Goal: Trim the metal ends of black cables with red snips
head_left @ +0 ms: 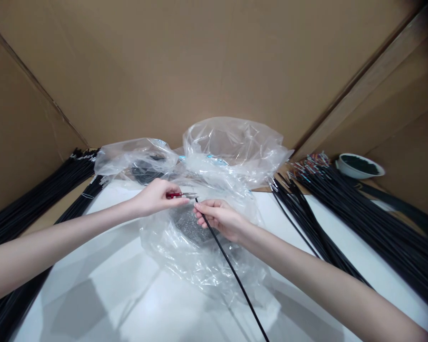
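Observation:
In the head view my left hand (160, 197) is closed around small red-handled snips (174, 195), their metal blades pointing right. The blade tips are close to the upper end of a black cable (231, 268); whether they touch it I cannot tell. My right hand (217, 218) pinches that cable near its end between thumb and fingers, and the rest runs down to the bottom edge. Beneath both hands lies an opened clear plastic bag (199, 266) with a heap of small grey pieces (190, 225) in it, too small to make out.
Bundles of black cables lie at the left (39, 190) and at the right (364, 218), some with coloured wire ends. A white bowl (342, 168) of dark material stands at the back right. Cardboard walls (214, 61) enclose the white table (103, 285).

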A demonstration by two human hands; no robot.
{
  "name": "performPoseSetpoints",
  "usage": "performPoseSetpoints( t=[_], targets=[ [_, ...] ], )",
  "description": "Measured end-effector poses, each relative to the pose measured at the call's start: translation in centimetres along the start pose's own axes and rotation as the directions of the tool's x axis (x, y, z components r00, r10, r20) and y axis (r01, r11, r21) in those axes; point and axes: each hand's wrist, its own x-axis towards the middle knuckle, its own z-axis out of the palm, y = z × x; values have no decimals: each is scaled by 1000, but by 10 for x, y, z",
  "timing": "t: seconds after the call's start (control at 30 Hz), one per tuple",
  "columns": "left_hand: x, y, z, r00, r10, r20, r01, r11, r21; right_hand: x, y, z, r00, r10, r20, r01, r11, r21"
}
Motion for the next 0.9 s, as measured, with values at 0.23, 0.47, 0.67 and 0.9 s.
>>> performPoseSetpoints(
  t=[0.23, 0.47, 0.67, 0.9],
  targets=[
    [4, 1, 2, 997, 44, 62, -45, 999, 17, -5, -2, 1, 998, -58, 13, 58, 998, -3],
    [6, -2, 4, 992, 17, 127, -3, 994, -110, -6, -2, 1, 996, -81, 42, 81, 997, 13],
    [6, -8, 9, 992, -79, 102, 98, 975, -199, 1, 0, 3, 999, -20, 36, 19, 999, 31],
    [2, -3, 2, 1000, 26, 16, -26, 1000, 8, 1, 1, 3, 1000, -5, -3, 5, 1000, 15]
  ],
)
